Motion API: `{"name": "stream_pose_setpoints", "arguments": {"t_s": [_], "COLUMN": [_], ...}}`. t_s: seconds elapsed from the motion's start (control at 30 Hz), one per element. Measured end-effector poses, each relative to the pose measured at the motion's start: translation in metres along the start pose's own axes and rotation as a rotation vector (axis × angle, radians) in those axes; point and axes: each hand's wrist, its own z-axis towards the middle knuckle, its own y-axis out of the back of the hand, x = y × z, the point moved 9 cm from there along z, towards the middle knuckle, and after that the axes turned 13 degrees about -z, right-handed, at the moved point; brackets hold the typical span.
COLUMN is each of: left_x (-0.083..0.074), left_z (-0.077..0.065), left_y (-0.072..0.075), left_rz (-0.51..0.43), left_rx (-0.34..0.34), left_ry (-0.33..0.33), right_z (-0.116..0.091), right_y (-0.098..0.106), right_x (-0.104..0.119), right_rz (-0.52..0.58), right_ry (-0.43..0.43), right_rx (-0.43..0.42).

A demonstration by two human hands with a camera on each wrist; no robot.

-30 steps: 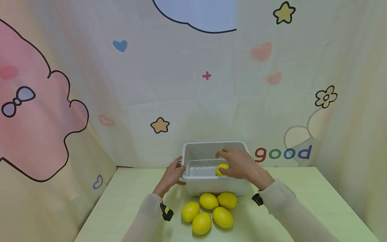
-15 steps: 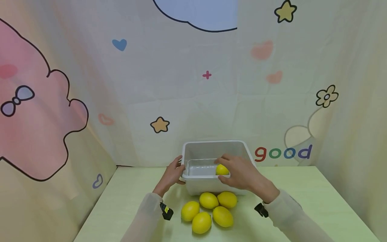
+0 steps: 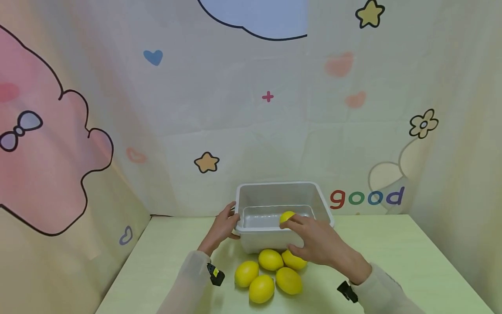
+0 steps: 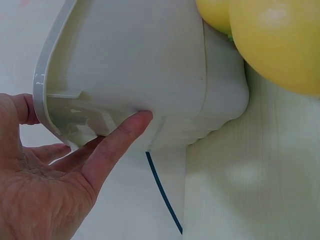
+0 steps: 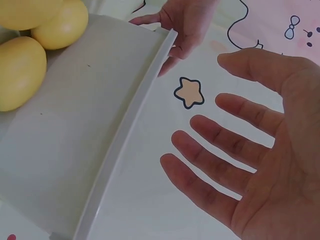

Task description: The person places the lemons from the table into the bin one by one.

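Note:
A white plastic bin [image 3: 262,240] stands at the back of the table, with a yellow lemon [image 3: 287,216] lying inside it. My left hand [image 3: 222,224] grips the bin's left side at the rim; in the left wrist view one finger [image 4: 125,132] lies along the outer wall. Over the bin's front rim hovers my right hand [image 3: 319,240], its palm holding nothing and its fingers [image 5: 220,140] spread in the right wrist view. It partly covers the lemon in the bin. Several more lemons [image 3: 262,288] lie grouped on the table right before the bin.
The pale green table [image 3: 168,261] meets a printed curtain [image 3: 235,117] right behind the bin. Curtains also hang at both sides. Small black devices [image 3: 215,274] are worn at both wrists.
My right hand has let go of the lemon inside the bin and drawn back toward the front and right, over the rim. My left hand has stayed at the bin's side.

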Motion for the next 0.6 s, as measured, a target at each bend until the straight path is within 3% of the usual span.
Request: {"name": "stream_pose_setpoints", "arguments": {"t_s": [0.6], "left_x": [-0.005], "left_z": [-0.004], "left_y": [-0.002], "left_rz": [-0.009], "left_rx": [0.006], "left_ry": [-0.011], "right_z": [-0.021], "right_y": [-0.042], "right_x": [0.017], "right_rz": [0.047], "right_ry": [0.039], "right_rx": [0.113]}}
